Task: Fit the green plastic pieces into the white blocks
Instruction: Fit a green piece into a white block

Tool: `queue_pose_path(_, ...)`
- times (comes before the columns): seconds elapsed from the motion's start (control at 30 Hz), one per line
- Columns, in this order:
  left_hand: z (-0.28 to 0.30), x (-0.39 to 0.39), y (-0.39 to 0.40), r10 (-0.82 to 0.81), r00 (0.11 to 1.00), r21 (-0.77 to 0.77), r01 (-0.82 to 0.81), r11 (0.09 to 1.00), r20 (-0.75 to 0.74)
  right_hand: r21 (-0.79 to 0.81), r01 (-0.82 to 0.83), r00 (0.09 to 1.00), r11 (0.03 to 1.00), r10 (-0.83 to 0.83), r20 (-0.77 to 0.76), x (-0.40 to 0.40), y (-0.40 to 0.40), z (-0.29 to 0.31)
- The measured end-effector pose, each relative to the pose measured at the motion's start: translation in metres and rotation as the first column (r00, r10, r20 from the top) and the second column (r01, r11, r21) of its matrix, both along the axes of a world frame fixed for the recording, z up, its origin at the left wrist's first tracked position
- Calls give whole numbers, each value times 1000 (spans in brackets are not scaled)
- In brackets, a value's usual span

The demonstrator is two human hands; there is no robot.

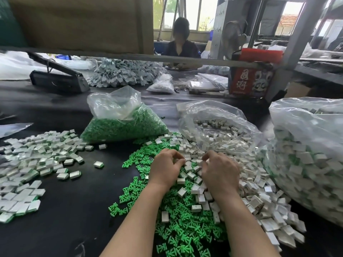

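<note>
Both curled hands, left hand (165, 166) and right hand (220, 170), dig into white blocks (248, 175) on the black table (65, 210), grasp unclear, before the bag of green pieces (122, 125), workshop windows (185, 13) beyond

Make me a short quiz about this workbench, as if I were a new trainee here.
1. True or false: the bag of green pieces lies left of the open bag of white blocks.
2. What colour is the table cover?
3. Which side holds the pile of finished blocks: A left, B right?

Key: 1 true. 2 black. 3 A. Both hands, left hand and right hand, work mid-table with fingers curled; what they hold is hidden.
</note>
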State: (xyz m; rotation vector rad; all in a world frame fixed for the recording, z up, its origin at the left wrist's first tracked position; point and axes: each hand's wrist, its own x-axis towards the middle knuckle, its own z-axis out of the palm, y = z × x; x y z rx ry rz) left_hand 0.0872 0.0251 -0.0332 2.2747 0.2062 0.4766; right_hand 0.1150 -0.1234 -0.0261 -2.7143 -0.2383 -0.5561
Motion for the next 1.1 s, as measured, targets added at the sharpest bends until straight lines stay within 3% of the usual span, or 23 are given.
queue_pose_path(0.17, 3, 0, -2, 10, 1000, -70, -11, 997, -17, 122, -42, 996, 992, 33, 79, -1, 0, 7)
queue_pose_path(0.3, 5, -1, -2, 50, 999, 28, -50, 998, -1, 145, -55, 996, 988, 43, 82, 0, 0, 8)
queue_pose_path(0.4, 9, -3, -1, 72, 996, 14, -72, 997, 46, 207, -91, 991, 974, 69, 111, -1, 1, 9)
queue_pose_path(0.5, 15, -3, -1, -46, 996, -147, 57, 988, 78, 305, -168, 979, 937, 121, 167, -2, 5, 14)
queue_pose_path(0.57, 21, -3, -3, -193, 979, -340, 205, 918, 69, 343, -217, 966, 914, 150, 212, -5, 8, 17)
queue_pose_path(0.67, 25, -4, -7, -318, 947, -521, 293, 802, 44, 369, -281, 950, 886, 204, 235, -10, 14, 18)
queue_pose_path(0.87, 23, -6, 3, -170, 983, -674, 173, 718, 71, 380, -403, 913, 832, 334, 236, -17, 24, 21)
queue_pose_path(1.0, 23, -8, 25, -62, 996, -748, 92, 657, 68, 319, -462, 880, 827, 472, 48, -15, 22, 22)
queue_pose_path(1.1, 22, -9, 36, -10, 998, -829, 63, 556, 69, 279, -561, 775, 779, 613, -152, -16, 27, 20)
